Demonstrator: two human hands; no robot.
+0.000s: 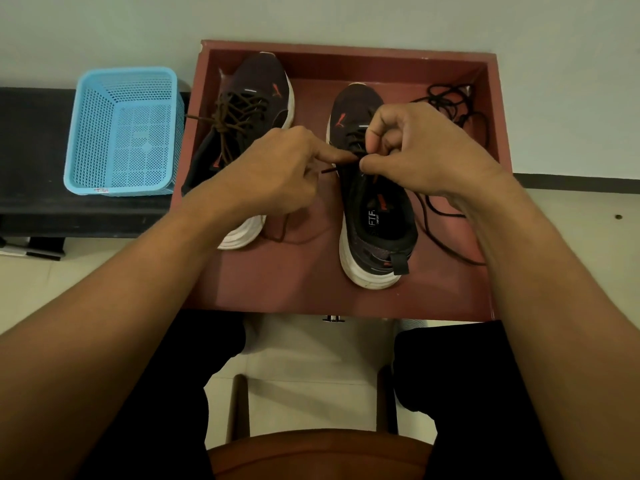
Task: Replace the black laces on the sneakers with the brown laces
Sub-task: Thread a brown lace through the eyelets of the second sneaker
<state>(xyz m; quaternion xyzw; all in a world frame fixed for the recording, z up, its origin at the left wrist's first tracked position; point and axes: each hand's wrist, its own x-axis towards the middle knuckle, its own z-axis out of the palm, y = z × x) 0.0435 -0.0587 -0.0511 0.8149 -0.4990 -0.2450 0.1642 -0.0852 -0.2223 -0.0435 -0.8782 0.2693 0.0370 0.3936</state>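
Right hand [426,150] pinches the brown lace [329,170] over the sneaker [377,216] mid-tray [294,282], left hand [277,174] gripping its tip — likely feeding an eyelet — black laces [450,98] cast into the tray's far-right corner.

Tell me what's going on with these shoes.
A person's left hand and right hand are both at the right sneaker in the red tray, pinching a brown lace over its eyelets. The left sneaker already wears brown laces, tied. The removed black laces lie loose in the tray's far right corner. A blue basket sits to the left.
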